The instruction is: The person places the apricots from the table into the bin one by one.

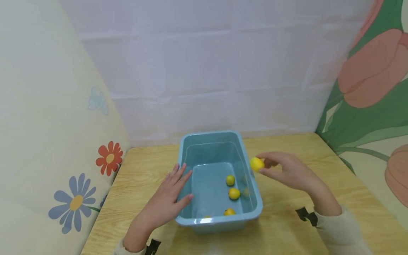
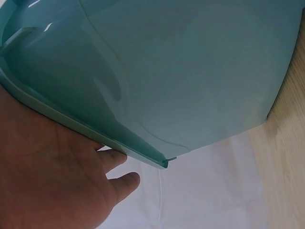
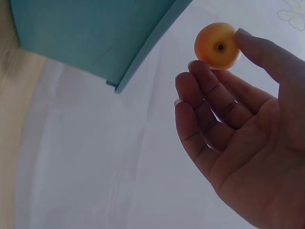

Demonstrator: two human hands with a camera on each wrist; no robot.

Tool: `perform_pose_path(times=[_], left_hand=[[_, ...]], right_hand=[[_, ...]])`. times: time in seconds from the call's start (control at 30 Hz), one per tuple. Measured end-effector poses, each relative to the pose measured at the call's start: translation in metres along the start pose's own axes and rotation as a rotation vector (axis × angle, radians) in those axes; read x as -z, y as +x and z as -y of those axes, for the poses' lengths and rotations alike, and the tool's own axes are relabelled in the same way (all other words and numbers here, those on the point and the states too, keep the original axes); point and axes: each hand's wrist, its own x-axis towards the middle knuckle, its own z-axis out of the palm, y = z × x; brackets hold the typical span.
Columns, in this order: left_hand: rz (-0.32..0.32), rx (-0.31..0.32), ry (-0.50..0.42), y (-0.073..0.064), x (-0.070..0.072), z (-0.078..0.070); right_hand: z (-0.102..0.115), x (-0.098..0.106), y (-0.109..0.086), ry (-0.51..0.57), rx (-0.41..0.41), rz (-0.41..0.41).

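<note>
My right hand pinches a small round yellow fruit between thumb and fingertips, just outside the right rim of a blue plastic basin. In the right wrist view the fruit looks orange-yellow, with a dark spot at its end. My left hand rests on the basin's left rim, fingers straight and spread. Inside the basin lie a greenish-yellow fruit, a yellow fruit and another yellow fruit near the front wall. A yellow sliver shows there too, mostly hidden by the front rim.
The basin stands on a light wood-grain table. A white sheet hangs behind it. Flower-printed panels rise at the left and right sides.
</note>
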Motion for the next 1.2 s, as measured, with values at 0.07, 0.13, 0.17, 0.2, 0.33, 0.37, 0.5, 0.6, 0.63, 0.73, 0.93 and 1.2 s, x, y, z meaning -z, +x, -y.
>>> perform_pose_path(times=[0.07,0.13,0.17,0.2,0.33,0.37,0.5,0.6,0.63,0.73,0.93,1.2], left_hand=[[0.001,0.003,0.008,0.0,0.0,0.0],[0.005,0.005,0.009,0.0,0.0,0.0],[0.005,0.006,0.01,0.0,0.0,0.0],[0.005,0.007,0.013,0.0,0.001,0.0],[0.005,0.012,0.01,0.001,0.001,0.0],[0.004,0.011,0.009,0.001,0.001,0.0],[0.0,0.009,-0.003,0.001,0.001,0.001],[-0.003,0.01,-0.008,0.0,0.001,0.001],[-0.004,0.01,-0.007,0.0,0.0,0.001],[-0.004,0.008,-0.002,0.001,0.001,0.0],[-0.004,0.013,0.002,0.002,0.001,-0.001],[-0.027,0.043,-0.111,-0.001,0.002,0.003]], right_hand=[[0.006,-0.001,0.001,0.008,0.02,0.002],[0.012,-0.001,0.003,0.018,0.039,0.006],[0.014,-0.002,0.004,0.019,0.049,0.01],[0.017,-0.002,0.005,0.023,0.06,0.014],[0.025,-0.005,0.01,0.027,0.084,0.022],[0.027,-0.006,0.011,0.035,0.086,0.029],[0.033,-0.012,0.017,0.076,0.093,0.066],[0.038,-0.018,0.02,0.105,0.108,0.096],[0.039,-0.019,0.021,0.113,0.116,0.104],[0.039,-0.022,0.022,0.126,0.124,0.118],[0.035,-0.023,0.022,0.11,0.094,0.113],[0.015,-0.028,0.026,0.081,0.053,-0.004]])
